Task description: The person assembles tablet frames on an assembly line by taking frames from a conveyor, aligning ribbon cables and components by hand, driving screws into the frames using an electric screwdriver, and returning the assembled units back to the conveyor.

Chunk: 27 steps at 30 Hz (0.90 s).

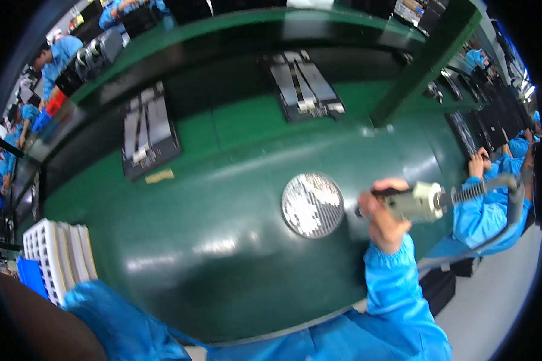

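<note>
1. Right hand (384, 213): fingers curled closed around a pale grey-green, cylindrical handheld tool (418, 203); motion blur obscures the fingertips.
2. Tool position: over the glossy dark-green tabletop (186, 216), just right of a round, silver metal tray (312, 205); a grey ribbed hose (471, 192) adjoins its right end.
3. Left hand: outside the view; finger state cannot be determined.
4. Far side: 2 flat, rectangular black-and-grey panels (152, 126) lie well apart.
</note>
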Each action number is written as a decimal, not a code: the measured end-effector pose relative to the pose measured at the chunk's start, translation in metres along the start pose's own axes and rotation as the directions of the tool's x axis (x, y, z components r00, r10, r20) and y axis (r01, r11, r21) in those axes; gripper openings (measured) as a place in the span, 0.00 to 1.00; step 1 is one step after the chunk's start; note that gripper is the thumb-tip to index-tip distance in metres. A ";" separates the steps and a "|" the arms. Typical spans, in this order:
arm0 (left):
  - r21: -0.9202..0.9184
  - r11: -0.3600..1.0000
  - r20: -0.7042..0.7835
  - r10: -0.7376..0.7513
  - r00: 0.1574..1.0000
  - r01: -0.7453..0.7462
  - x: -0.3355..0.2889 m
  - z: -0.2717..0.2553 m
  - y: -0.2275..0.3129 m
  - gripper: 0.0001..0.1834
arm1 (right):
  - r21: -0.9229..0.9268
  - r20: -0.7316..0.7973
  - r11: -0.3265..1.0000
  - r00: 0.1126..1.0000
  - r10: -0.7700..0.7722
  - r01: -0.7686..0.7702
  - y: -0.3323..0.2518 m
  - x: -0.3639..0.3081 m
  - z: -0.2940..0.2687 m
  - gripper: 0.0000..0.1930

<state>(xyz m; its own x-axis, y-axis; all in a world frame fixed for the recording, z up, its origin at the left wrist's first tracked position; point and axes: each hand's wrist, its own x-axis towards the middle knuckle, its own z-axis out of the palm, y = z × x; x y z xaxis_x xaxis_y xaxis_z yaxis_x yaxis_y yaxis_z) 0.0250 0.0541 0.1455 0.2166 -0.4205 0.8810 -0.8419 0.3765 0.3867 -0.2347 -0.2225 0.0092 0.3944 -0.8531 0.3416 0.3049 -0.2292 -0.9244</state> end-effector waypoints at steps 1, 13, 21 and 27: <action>0.005 0.999 -0.015 0.045 0.999 -0.045 0.006 0.003 -0.011 0.16 | -0.113 -0.002 0.992 0.999 -0.048 0.047 0.005 -0.004 -0.012 0.17; 0.207 0.975 -0.144 0.116 0.983 -0.085 0.023 0.004 0.029 0.13 | -0.086 0.014 0.989 0.993 -0.119 0.120 -0.014 -0.012 -0.023 0.15; 0.107 0.986 -0.032 -0.124 0.992 0.126 -0.013 0.039 0.017 0.12 | 0.072 0.107 0.995 0.992 -0.074 0.067 0.000 0.002 0.001 0.18; 0.075 0.995 -0.198 -0.053 0.979 0.069 -0.004 0.088 0.027 0.11 | -0.073 0.046 0.994 0.996 -0.083 0.086 -0.025 0.003 -0.042 0.18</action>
<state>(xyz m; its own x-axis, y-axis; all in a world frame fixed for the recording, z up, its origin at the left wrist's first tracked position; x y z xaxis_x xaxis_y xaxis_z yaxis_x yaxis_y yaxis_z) -0.0421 -0.0069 0.1287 0.3547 -0.2676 0.8958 -0.8597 0.2832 0.4250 -0.2778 -0.2390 0.0264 0.4070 -0.8088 0.4244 0.2739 -0.3352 -0.9015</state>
